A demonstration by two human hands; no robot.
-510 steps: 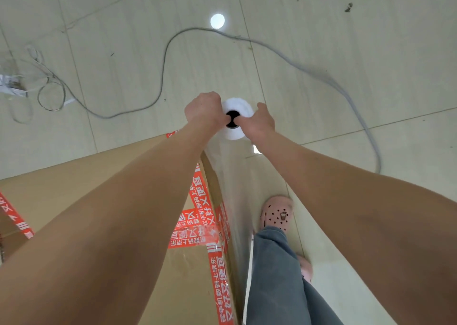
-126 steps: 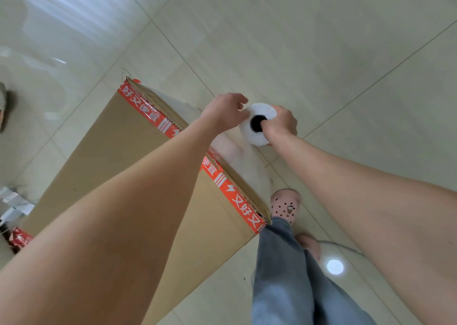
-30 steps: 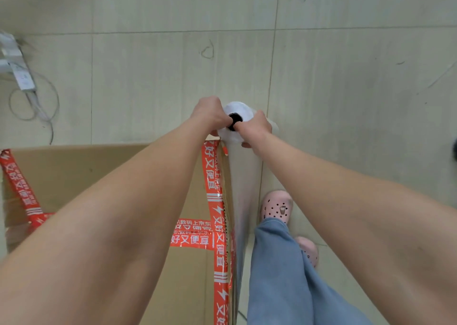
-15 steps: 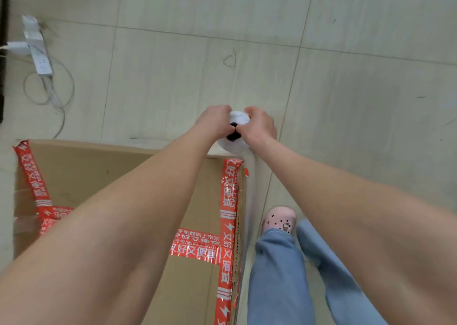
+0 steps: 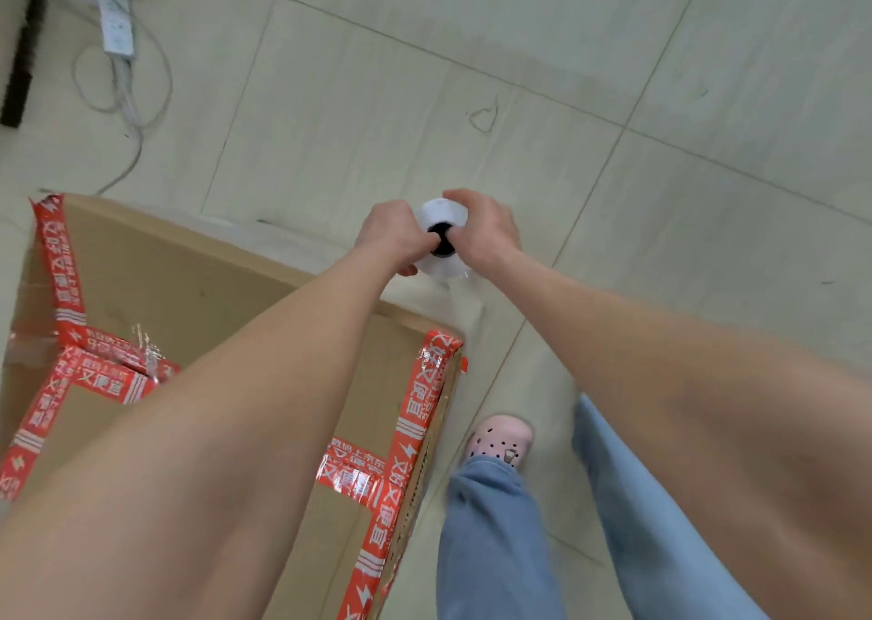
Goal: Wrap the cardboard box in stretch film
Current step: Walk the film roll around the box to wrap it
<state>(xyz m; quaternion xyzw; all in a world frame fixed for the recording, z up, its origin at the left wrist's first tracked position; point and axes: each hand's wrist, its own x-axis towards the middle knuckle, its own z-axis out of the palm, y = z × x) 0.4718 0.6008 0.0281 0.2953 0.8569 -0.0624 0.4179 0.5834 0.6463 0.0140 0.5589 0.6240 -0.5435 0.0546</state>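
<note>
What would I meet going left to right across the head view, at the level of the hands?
Brown cardboard box with red tape → left hand → white roll of stretch film → right hand → pale floor tiles.

Both your bare arms stretch forward and down, the left forearm [image 5: 264, 383] and the right forearm [image 5: 637, 360] drawing together toward the hands. Your left hand [image 5: 394, 232] and right hand [image 5: 486, 230] sit side by side, each curled over its own side of the film roll [image 5: 441, 211]. Both thumbs point inward at its dark core, and the fingertips are hidden from view.
</note>
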